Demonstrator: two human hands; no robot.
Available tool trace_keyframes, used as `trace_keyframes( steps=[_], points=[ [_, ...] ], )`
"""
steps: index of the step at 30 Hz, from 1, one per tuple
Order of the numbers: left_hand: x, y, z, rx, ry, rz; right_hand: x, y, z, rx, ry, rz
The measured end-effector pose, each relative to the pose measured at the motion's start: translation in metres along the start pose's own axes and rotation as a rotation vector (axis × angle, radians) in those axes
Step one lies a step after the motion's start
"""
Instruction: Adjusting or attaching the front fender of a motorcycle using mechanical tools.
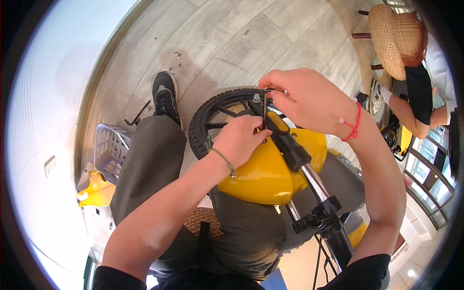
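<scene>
A black wheel (197, 123) with a knobbly tyre stands in front of me, under a glossy yellow fender (261, 176). A black and chrome fork (314, 182) runs beside the fender, with a nut and bolt (256, 98) near the wheel's centre. Between my hands is a thin dark hex key (265, 110), placed along the fork's lower end. My left hand (239, 139) pinches its near end against the fork by the fender's edge. The fingers of my right hand (307, 100) are closed round its far end. The key's tips are hidden by my fingers.
A grey plastic basket (108, 147) and a yellow part (94, 187) stand by the left wall. A black L-shaped tool (137, 113) and small metal pieces (178, 56) lie on the floor. At right are a wicker stool (386, 41) and another person's arm (411, 116).
</scene>
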State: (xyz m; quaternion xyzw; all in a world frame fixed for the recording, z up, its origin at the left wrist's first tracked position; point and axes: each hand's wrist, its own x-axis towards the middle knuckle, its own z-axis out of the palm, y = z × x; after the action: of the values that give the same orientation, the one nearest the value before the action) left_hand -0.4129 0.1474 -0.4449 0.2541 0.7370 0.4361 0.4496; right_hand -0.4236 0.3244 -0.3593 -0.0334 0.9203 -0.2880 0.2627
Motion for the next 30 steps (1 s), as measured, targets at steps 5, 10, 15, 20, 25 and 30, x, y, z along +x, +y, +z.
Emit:
trace_keyframes(
  steps=[5,10,15,20,25,30],
  points=[
    [-0.001,0.002,0.003,0.023,-0.015,-0.021,-0.002,0.013,0.003,-0.184,-0.047,-0.066],
    [-0.001,0.005,0.001,-0.149,-0.071,-0.068,-0.001,0.021,0.010,-0.141,0.031,-0.181],
    [0.002,-0.004,0.005,-0.146,-0.067,-0.039,-0.003,0.013,0.010,-0.144,0.094,-0.094],
    [0.001,-0.002,0.003,-0.101,-0.064,-0.039,0.002,0.006,0.004,-0.076,-0.011,0.045],
    [0.001,-0.001,0.002,-0.090,-0.099,-0.070,0.000,0.006,0.004,0.161,0.044,-0.012],
    [0.000,-0.003,-0.004,-0.191,-0.177,-0.156,0.003,0.012,0.003,0.014,-0.137,-0.038]
  ],
)
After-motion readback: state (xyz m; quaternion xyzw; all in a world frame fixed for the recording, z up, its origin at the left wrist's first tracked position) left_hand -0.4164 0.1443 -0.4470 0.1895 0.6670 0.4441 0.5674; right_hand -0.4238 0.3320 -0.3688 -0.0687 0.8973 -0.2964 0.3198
